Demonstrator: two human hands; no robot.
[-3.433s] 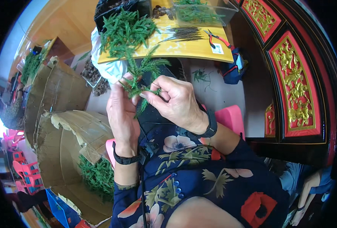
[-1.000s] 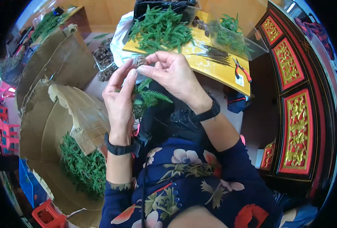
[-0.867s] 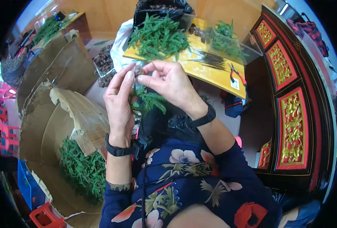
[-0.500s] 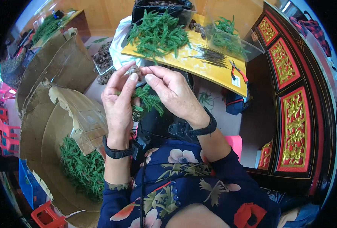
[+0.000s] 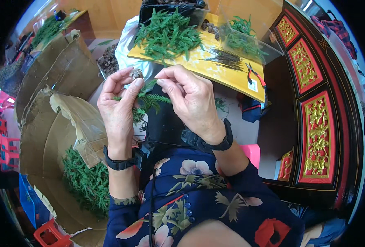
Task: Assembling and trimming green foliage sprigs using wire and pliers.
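Between the thumb and fingers of my left hand (image 5: pixel 117 105) sits a small brown pine cone (image 5: pixel 136 74), with a green artificial fir sprig (image 5: pixel 154 99) hanging just below it toward the right. My right hand (image 5: pixel 194 101) is closed in a pinch beside the sprig, a short way from the cone. Whatever its fingertips hold is too thin to make out. Beyond my hands, a yellow table (image 5: pixel 190 66) bears a heap of green sprigs (image 5: pixel 170 35), a bundle of thin dark wires (image 5: pixel 225 58) and red-handled pliers (image 5: pixel 255 76).
At the left stands a large open cardboard box (image 5: pixel 42 152) with more green sprigs (image 5: pixel 85 181) inside. A white bag (image 5: pixel 127 49) hangs by the table's left end. On the table are a clear plastic bin (image 5: pixel 271 49) and loose pine cones (image 5: pixel 210 29). A carved dark cabinet (image 5: pixel 317 136) lines the right side.
My hands were together at the cone and are now apart. The left has shifted left with the cone and sprig; the right has drawn away to the right. The view has shifted slightly.
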